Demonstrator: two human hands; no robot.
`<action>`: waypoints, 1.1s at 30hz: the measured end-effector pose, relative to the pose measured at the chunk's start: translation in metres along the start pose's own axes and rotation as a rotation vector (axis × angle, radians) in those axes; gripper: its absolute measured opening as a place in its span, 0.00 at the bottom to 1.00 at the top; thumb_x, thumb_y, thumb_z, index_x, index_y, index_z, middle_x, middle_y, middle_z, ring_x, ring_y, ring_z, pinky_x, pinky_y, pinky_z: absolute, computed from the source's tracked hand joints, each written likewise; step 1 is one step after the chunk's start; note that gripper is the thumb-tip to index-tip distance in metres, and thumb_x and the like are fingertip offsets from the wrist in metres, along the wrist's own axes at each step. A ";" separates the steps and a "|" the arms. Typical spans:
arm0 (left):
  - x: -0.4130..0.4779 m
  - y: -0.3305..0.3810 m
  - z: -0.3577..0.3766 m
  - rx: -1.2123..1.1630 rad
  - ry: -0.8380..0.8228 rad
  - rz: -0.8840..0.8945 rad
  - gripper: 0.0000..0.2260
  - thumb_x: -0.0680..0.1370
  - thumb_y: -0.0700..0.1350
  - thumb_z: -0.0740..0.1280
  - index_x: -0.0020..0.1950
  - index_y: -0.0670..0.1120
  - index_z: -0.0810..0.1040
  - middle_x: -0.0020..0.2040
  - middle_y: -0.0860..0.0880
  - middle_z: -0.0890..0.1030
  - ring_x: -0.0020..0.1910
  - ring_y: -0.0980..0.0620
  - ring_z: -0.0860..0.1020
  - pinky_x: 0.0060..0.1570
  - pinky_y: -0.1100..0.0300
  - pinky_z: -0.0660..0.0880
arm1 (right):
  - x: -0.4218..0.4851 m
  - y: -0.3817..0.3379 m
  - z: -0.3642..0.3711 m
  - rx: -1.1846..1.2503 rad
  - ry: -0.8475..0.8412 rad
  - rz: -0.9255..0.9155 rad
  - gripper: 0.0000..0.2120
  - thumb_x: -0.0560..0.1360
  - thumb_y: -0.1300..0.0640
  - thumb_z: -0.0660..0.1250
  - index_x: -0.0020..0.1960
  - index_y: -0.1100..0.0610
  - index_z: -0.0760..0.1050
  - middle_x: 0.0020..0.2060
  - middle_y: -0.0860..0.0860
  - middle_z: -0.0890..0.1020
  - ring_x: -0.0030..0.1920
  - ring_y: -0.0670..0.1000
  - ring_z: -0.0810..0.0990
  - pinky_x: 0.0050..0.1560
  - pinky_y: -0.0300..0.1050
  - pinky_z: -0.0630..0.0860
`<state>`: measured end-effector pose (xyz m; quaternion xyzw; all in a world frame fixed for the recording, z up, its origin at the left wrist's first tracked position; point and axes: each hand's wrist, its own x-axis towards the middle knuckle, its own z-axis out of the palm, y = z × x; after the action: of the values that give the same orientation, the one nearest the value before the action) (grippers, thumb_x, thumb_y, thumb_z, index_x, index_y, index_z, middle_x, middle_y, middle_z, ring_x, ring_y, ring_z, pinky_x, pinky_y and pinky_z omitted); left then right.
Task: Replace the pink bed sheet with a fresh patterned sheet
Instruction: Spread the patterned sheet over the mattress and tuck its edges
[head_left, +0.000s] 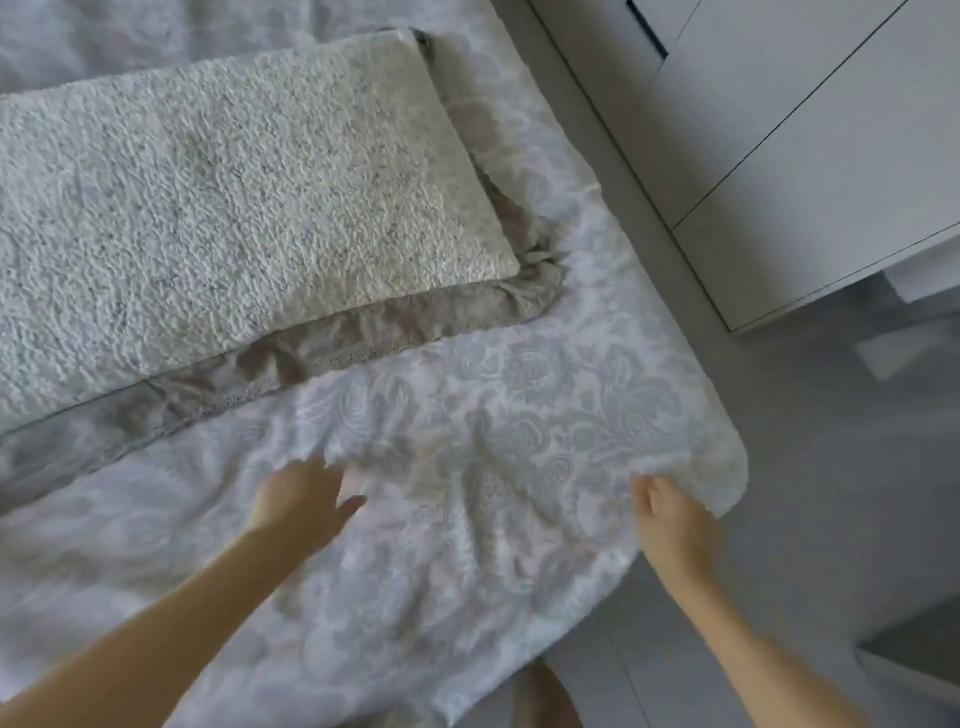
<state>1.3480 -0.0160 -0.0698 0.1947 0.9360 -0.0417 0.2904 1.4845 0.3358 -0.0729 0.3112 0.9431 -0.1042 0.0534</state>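
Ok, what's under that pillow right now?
A crumpled brownish cloth pokes out from under the pillow, lying on the patterned sheet. How far it reaches underneath is covered.

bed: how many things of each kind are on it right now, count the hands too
patterned sheet: 1
textured pillow: 1
taupe cloth under the pillow: 1
hands: 2 (left hand, right hand)
total: 5
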 end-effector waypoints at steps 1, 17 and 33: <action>0.017 0.015 -0.008 -0.029 0.051 0.028 0.23 0.78 0.62 0.57 0.67 0.50 0.71 0.64 0.50 0.73 0.61 0.51 0.74 0.54 0.58 0.76 | 0.024 0.001 -0.003 0.038 0.053 0.095 0.19 0.79 0.46 0.58 0.47 0.60 0.78 0.39 0.59 0.83 0.42 0.62 0.81 0.37 0.49 0.71; 0.175 0.287 -0.062 -0.182 0.100 0.191 0.25 0.80 0.58 0.56 0.75 0.51 0.58 0.78 0.50 0.52 0.76 0.46 0.47 0.70 0.50 0.63 | 0.090 0.199 0.031 0.617 -0.405 0.980 0.42 0.74 0.29 0.44 0.68 0.61 0.69 0.62 0.63 0.75 0.60 0.64 0.75 0.63 0.57 0.68; 0.253 0.417 -0.099 0.491 -0.029 0.553 0.25 0.80 0.61 0.45 0.73 0.53 0.63 0.75 0.51 0.60 0.75 0.45 0.53 0.72 0.41 0.47 | 0.130 0.248 0.042 0.689 -0.156 0.937 0.24 0.74 0.66 0.63 0.24 0.57 0.57 0.19 0.51 0.61 0.22 0.49 0.61 0.25 0.40 0.55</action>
<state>1.2669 0.4730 -0.1146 0.5033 0.8061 -0.1877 0.2484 1.5305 0.5958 -0.1758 0.6857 0.6100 -0.3927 0.0588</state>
